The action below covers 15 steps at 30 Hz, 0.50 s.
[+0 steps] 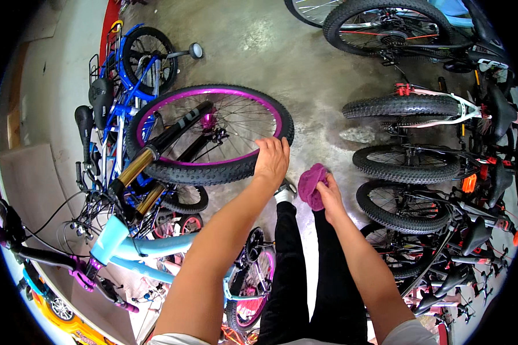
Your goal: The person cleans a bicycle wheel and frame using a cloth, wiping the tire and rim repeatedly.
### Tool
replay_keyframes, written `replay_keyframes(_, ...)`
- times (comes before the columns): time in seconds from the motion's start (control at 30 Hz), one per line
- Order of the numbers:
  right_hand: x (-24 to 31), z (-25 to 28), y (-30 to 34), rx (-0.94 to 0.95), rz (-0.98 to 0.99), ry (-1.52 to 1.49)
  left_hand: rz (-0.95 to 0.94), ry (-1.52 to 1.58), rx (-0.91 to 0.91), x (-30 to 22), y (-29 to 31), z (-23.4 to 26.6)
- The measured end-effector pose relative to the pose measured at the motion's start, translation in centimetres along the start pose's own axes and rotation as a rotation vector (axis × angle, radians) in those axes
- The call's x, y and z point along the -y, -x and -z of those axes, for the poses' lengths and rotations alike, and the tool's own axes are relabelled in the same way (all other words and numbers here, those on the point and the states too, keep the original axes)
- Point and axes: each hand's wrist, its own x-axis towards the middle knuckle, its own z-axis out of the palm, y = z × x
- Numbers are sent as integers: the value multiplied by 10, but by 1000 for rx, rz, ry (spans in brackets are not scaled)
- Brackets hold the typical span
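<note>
Bare left grip (272,158) lies over the edge of a large magenta-rimmed wheel with a knobbly black tyre (207,174), its fingers bent partway across; the underside is hidden, so I cannot tell how firmly it has hold. To its right, the bare right grip (331,196) is closed on a crumpled purple cloth (311,187), apart from the wheel. As I judge it, the step in hand is steadying the wheel with the cloth at the ready; a next move with the cloth would call for a wheel kept from swinging and care around the thin metal spokes. Far left of and below the left grip sits a yellow toy vehicle (54,313). Nearer on that side come bright blue bicycles with black saddles (102,98), a light-blue tubular frame (155,246) and a gold-and-black suspension fork (133,165), which reaches across the wheel toward its hub and would obstruct access there. Below the right grip are black-trousered legs (290,247), close enough to limit stepping. Farther right, past bare grey concrete floor (322,98), stands a tight row of bicycles with thick black tyres (406,107).
</note>
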Motion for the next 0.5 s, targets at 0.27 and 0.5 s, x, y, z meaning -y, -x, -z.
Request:
replay_keyframes(0.27, -11, 16, 1, -52, -64, -2, 49, -17, 203, -22, -48, 1)
replay_keyframes(0.5, -24, 24, -2, -60, -56, 27, 72, -35, 73, -35, -33, -27)
